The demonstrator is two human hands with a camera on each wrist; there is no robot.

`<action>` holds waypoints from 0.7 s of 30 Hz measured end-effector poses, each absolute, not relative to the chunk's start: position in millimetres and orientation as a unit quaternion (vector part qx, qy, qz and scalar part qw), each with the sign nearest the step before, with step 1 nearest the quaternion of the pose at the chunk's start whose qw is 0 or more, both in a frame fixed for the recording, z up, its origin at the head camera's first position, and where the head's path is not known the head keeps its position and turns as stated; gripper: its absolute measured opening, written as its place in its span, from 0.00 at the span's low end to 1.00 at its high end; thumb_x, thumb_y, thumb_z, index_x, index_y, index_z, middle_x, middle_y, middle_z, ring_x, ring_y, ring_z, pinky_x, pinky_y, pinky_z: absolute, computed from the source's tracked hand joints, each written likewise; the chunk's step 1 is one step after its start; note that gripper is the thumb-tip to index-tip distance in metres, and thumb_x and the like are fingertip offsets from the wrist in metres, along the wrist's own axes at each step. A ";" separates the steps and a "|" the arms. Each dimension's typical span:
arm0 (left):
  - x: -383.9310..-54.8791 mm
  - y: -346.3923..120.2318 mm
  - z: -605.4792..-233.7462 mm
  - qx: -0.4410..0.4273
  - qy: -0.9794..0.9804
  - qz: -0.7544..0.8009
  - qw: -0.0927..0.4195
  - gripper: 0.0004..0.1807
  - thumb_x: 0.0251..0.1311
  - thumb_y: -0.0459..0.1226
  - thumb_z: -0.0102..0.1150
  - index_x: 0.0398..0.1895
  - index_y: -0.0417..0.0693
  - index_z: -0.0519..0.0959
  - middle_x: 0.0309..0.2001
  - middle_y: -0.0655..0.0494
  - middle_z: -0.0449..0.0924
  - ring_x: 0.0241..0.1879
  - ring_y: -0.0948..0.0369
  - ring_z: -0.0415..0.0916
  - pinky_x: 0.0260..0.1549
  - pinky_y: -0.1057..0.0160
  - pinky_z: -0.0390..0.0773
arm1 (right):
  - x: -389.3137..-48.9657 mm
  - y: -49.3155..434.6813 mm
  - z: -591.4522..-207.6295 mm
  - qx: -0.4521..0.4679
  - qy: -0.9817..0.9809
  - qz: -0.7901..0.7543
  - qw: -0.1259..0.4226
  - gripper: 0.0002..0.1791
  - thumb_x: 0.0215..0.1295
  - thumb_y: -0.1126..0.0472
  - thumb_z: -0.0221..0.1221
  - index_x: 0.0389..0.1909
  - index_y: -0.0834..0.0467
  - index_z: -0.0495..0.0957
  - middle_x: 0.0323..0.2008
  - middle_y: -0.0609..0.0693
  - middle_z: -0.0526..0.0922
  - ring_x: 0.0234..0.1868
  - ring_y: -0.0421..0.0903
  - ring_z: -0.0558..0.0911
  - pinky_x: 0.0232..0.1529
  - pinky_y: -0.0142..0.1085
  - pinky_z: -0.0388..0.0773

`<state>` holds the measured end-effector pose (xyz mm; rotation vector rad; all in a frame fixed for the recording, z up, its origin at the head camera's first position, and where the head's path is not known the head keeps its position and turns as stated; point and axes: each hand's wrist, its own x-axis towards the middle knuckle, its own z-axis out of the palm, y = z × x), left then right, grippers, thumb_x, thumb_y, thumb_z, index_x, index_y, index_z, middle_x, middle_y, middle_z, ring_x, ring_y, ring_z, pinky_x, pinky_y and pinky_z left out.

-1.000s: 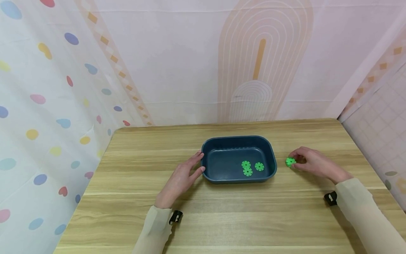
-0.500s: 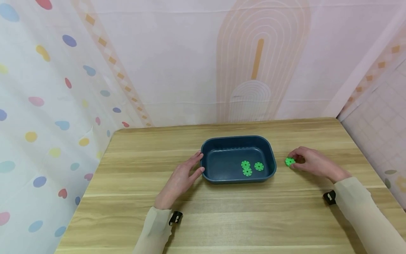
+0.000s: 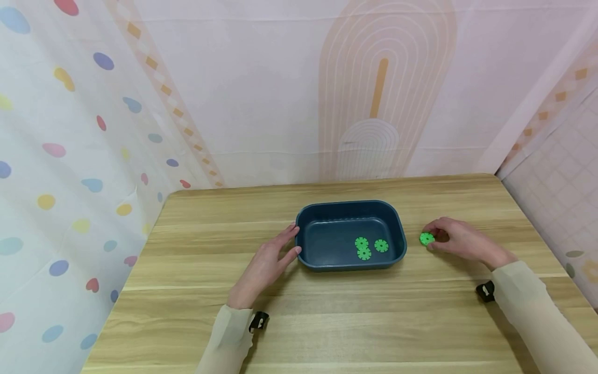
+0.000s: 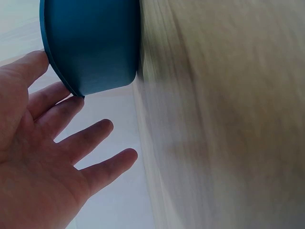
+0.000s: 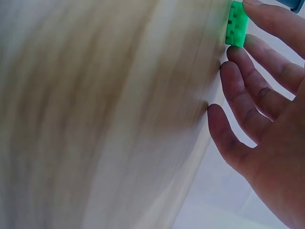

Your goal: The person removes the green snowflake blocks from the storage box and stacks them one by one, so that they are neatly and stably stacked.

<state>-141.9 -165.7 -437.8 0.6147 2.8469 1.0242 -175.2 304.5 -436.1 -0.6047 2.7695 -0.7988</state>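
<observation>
Green disc (image 3: 426,238): on the table just right of the bin, outside it, pinched at the fingertips of the right hand (image 3: 455,242); the wrist view shows it on edge between thumb and fingers (image 5: 261,90).
Right hand: right of the bin, fingers curled round the disc, low over the table.
Bin (image 3: 351,259): dark blue, mid-table, the landmark for all else.
Discs in bin (image 3: 367,246): three green ones lie on its floor, toward its right end.
Progress: by my judgement three discs are in and the one in the right hand is left; no other loose disc shows.
Left hand (image 3: 267,265): fingers spread and straight, touching the bin's left wall.
Table (image 3: 196,311): pale wood, under the bin.
</observation>
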 end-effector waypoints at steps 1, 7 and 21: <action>-141.9 -165.7 -437.8 0.199 0.922 0.331 0.027 0.30 0.79 0.44 0.54 0.79 0.47 0.65 0.80 0.52 0.58 0.76 0.49 0.61 0.71 0.46 0.65 | -174.9 304.5 -436.0 -0.203 0.936 -0.269 0.099 0.16 0.65 0.63 0.70 0.52 0.65 0.83 0.45 0.51 0.83 0.43 0.45 0.80 0.45 0.40 0.81; -142.3 -165.9 -437.8 0.198 0.923 0.328 0.025 0.30 0.79 0.44 0.54 0.78 0.46 0.66 0.80 0.52 0.58 0.76 0.49 0.61 0.72 0.46 0.65 | -173.1 304.0 -433.8 -0.201 0.933 -0.281 0.106 0.22 0.67 0.61 0.70 0.57 0.67 0.80 0.50 0.56 0.83 0.48 0.50 0.81 0.51 0.48 0.82; -142.8 -166.2 -438.0 0.208 0.922 0.327 0.021 0.30 0.78 0.44 0.55 0.78 0.44 0.66 0.79 0.51 0.59 0.75 0.48 0.62 0.71 0.45 0.65 | -159.9 281.7 -419.5 -0.204 0.936 -0.287 0.013 0.22 0.73 0.61 0.64 0.62 0.68 0.77 0.61 0.67 0.80 0.65 0.68 0.75 0.64 0.65 0.71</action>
